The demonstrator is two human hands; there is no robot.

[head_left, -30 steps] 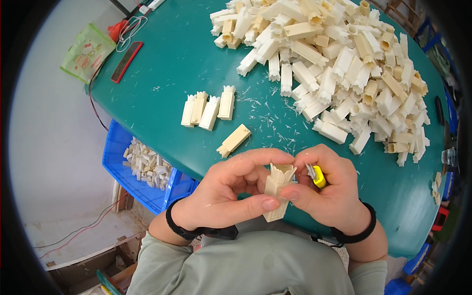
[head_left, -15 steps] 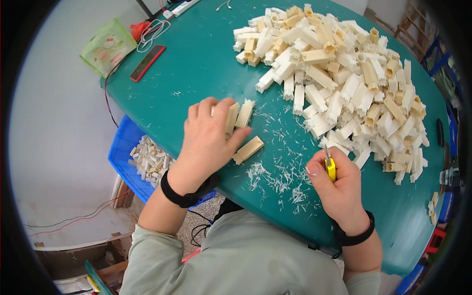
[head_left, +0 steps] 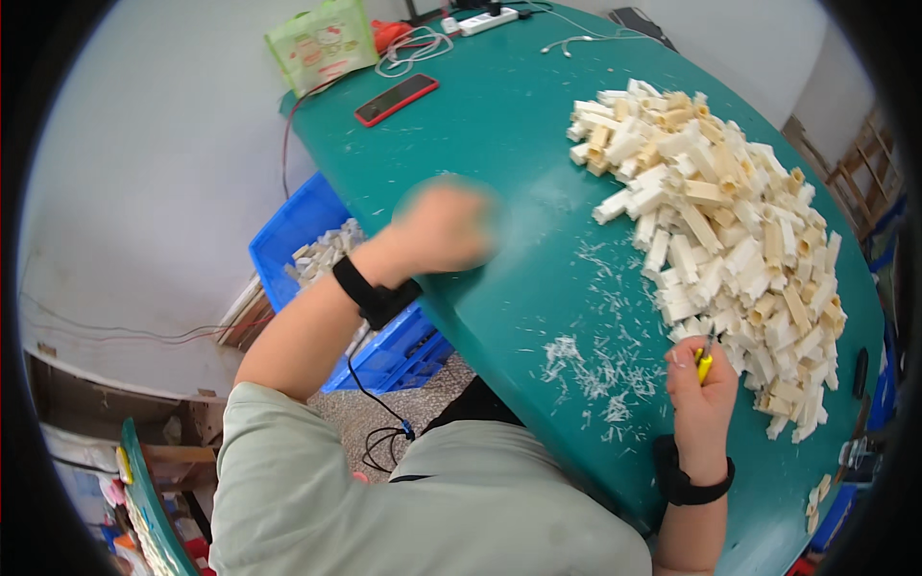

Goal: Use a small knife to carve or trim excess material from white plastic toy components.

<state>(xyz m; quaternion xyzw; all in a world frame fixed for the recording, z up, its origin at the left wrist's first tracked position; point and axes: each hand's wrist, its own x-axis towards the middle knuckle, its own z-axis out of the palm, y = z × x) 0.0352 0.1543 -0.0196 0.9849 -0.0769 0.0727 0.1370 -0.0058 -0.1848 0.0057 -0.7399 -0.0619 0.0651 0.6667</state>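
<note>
My left hand (head_left: 447, 223) is smeared by motion over the left part of the green table (head_left: 499, 302), close to the edge above a blue crate (head_left: 272, 252). Its fingers and anything in them cannot be made out. Nearer the right side, my right hand (head_left: 701, 403) is closed around a yellow craft knife (head_left: 705, 367), its blade pointing away from me. The knife is beside a big heap of white and cream hollow plastic pieces (head_left: 715, 226). White plastic shavings (head_left: 586, 374) lie scattered left of that hand. Similar pieces (head_left: 325, 252) fill part of the crate.
A phone with a red edge (head_left: 396, 100) lies at the far left, near a green bag (head_left: 322, 48), a white cable (head_left: 415, 53) and a power strip (head_left: 488, 21). A black object (head_left: 861, 372) rests by the right edge. Black cable (head_left: 384, 446) hangs below the table.
My left hand has swept toward the table's left edge, and the loose pieces that lay by it no longer show on the table. My right hand keeps the knife. The view has shifted.
</note>
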